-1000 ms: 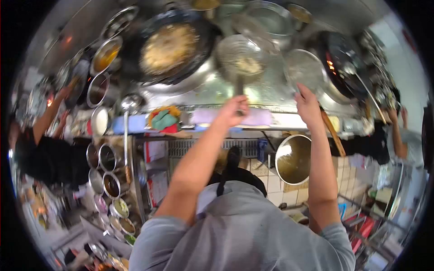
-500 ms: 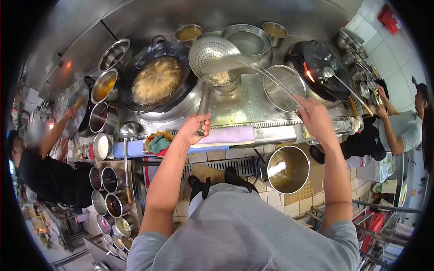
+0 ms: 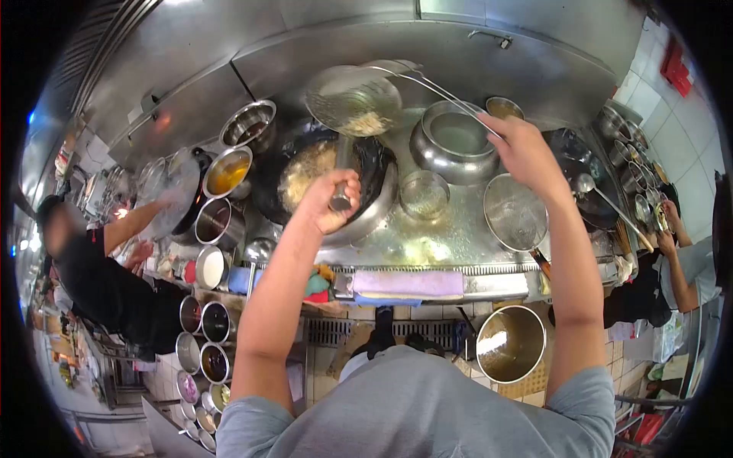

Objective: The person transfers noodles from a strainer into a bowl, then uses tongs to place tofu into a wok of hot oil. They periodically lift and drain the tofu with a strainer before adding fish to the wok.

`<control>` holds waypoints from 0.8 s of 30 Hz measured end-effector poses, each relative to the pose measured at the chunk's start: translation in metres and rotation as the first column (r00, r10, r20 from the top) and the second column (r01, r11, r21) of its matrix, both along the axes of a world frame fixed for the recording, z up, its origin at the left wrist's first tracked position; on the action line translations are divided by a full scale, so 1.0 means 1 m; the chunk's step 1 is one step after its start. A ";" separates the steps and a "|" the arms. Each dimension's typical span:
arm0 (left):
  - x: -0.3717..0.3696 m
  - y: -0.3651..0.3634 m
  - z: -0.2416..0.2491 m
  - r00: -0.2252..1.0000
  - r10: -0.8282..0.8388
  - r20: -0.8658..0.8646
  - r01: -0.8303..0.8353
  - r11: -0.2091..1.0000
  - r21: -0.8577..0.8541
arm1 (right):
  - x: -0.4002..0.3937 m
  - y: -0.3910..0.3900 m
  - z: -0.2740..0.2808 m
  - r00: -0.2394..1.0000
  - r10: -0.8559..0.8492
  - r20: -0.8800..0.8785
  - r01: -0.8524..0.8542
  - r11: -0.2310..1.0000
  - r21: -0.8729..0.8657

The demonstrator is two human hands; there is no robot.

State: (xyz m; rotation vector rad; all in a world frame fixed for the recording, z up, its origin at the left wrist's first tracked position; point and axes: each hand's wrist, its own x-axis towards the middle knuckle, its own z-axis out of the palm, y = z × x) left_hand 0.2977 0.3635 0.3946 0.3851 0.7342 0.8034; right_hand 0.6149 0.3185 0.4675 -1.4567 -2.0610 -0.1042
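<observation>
My left hand (image 3: 333, 200) is closed around the handle of a perforated strainer (image 3: 324, 95), raised over the back right side of a black wok (image 3: 376, 162). Pale fried bits (image 3: 366, 124) lie in the strainer's near side. In the wok, frothing oil (image 3: 307, 174) with pale food in it shows behind my left hand and the strainer handle. My right hand (image 3: 525, 149) grips the long double-wire handle of a skimmer (image 3: 397, 66). The skimmer's head, blurred, overlaps the strainer's far rim.
On the steel counter stand a small bowl (image 3: 424, 195), a round mesh strainer (image 3: 516, 214) and a large pot (image 3: 463, 139). A second wok (image 3: 599, 206) holds a ladle (image 3: 586, 183). A tall pot (image 3: 511, 345) stands below the counter. Co-workers (image 3: 114, 282) work on both sides.
The strainer has moved left from over the small bowl to above the wok. The skimmer has come along with it, towards the strainer's far rim. The camera view has shifted.
</observation>
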 end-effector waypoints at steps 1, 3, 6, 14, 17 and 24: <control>-0.003 0.016 0.011 1.000 0.018 -0.025 -0.017 0.999 0.039 | -0.008 0.024 0.000 1.000 0.023 -0.009 -0.023 0.999 0.032; -0.010 0.061 0.009 0.998 0.033 -0.045 -0.027 0.993 0.119 | -0.026 0.075 -0.006 1.000 0.021 0.021 -0.023 0.998 0.064; -0.016 0.118 0.002 0.969 0.192 -0.153 -0.155 0.962 0.225 | -0.043 0.156 -0.024 0.996 0.084 0.003 -0.084 0.996 0.002; -0.041 0.218 -0.029 0.947 0.320 -0.023 -0.307 0.924 0.228 | -0.026 0.279 -0.030 0.926 0.145 0.348 -0.112 0.987 -0.114; -0.043 0.249 -0.034 0.932 0.360 -0.049 -0.335 0.904 0.265 | -0.022 0.299 0.010 0.856 0.084 0.511 -0.058 0.996 -0.067; -0.026 0.277 -0.033 0.629 0.586 -0.511 -0.347 0.800 0.489 | -0.012 0.283 0.032 0.830 -0.122 0.545 0.145 0.989 0.001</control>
